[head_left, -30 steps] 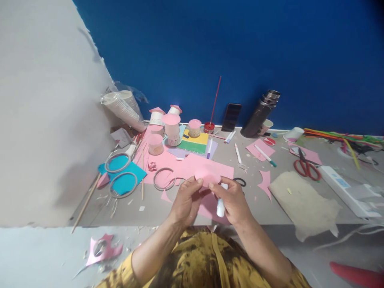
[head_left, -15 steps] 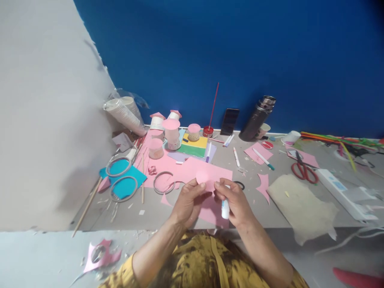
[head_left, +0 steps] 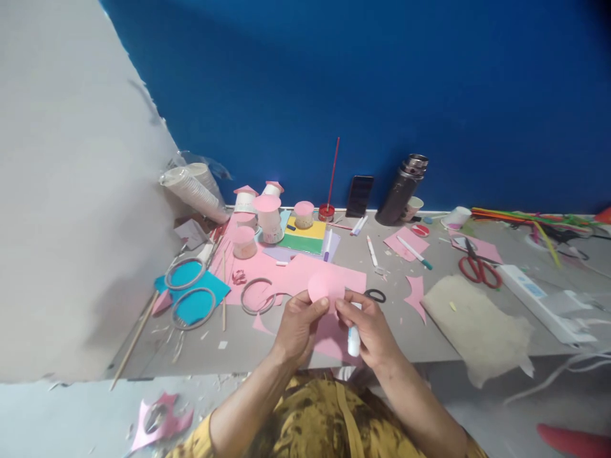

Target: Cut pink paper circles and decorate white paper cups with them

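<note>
My left hand (head_left: pixel 298 327) and my right hand (head_left: pixel 370 331) meet above the near edge of the grey table (head_left: pixel 429 331). Between their fingertips they pinch a small pink paper disc (head_left: pixel 321 286), which stands up from the fingers. My right hand also grips a white glue stick (head_left: pixel 354 340), its end pointing down out of the palm. Under both hands lie pink paper sheets (head_left: pixel 305 273).
Pink-topped paper cups (head_left: pixel 267 213) and a sleeve of stacked cups (head_left: pixel 193 184) stand at the back left. Metal rings (head_left: pixel 193 299) lie on blue paper. Red scissors (head_left: pixel 477 267), markers (head_left: pixel 414 252), a dark flask (head_left: pixel 401 189), a phone (head_left: pixel 359 195) and a beige cloth (head_left: pixel 477 321) sit to the right.
The pink disc has been turned from lying flat between the fingers to standing more upright. Both hands have shifted slightly in view as the camera moved.
</note>
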A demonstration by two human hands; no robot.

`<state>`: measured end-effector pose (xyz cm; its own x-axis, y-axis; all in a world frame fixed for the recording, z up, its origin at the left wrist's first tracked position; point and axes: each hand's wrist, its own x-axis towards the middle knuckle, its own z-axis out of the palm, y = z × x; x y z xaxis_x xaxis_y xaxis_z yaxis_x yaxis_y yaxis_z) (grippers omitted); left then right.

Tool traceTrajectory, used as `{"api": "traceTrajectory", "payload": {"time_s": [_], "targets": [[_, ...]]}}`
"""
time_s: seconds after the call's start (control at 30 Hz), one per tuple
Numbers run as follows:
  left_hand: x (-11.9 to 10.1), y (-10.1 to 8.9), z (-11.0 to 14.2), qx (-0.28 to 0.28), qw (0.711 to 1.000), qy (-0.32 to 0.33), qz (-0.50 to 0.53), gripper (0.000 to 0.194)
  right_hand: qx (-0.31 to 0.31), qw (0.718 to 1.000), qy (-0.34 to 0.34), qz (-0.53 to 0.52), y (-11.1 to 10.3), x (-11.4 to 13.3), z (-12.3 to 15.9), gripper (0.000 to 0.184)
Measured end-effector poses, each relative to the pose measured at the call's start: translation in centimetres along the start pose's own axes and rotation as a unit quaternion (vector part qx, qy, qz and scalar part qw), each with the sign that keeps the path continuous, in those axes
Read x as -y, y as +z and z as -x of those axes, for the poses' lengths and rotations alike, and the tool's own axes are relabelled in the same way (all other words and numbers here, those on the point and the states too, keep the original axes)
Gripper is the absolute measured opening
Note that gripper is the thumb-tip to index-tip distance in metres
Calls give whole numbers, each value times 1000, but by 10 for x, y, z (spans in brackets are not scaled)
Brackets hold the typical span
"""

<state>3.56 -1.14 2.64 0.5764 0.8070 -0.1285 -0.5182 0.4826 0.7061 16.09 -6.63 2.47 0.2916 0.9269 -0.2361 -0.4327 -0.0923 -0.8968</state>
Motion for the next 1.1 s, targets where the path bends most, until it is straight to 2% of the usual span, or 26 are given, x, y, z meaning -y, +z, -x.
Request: {"api": "traceTrajectory", "payload": {"time_s": [0.23,0.33,0.4,0.47,0.57,0.67,0.73,0.87,0.93,1.1], "targets": [[2,-5,3,9,999,-3,-49,32,-9,1000,-4,-23,-5,-4,3,49],[-5,-10,0,-26,996,-24,-84,31,8,1000,-20,-21,-11,-5,0,47],[-15,-16,-7,-57,991,-22,-120,34,10,999,-44,-13,-24,2,-8,47],[-29,-23,-18,-62,983,-13,-175,40,-21,996,-83,-17,-45,19,-24,48],[-49,-32,-40,-34,961,-7,-273,45,-95,980,-168,-39,-84,55,-62,44],[-57,-36,-64,-17,954,0,-298,44,-123,974,-186,-30,-119,87,-110,36],[-55,-38,-76,-23,954,12,-298,42,-133,975,-178,-11,-134,97,-138,29],[-45,-44,-88,-64,937,28,-343,38,-138,978,-145,50,-148,92,-179,16],[-42,-47,-88,-78,926,31,-369,33,-146,976,-140,84,-150,85,-192,16],[-37,-53,-89,-99,916,53,-385,27,-181,953,-173,172,-151,71,-213,17]]}}
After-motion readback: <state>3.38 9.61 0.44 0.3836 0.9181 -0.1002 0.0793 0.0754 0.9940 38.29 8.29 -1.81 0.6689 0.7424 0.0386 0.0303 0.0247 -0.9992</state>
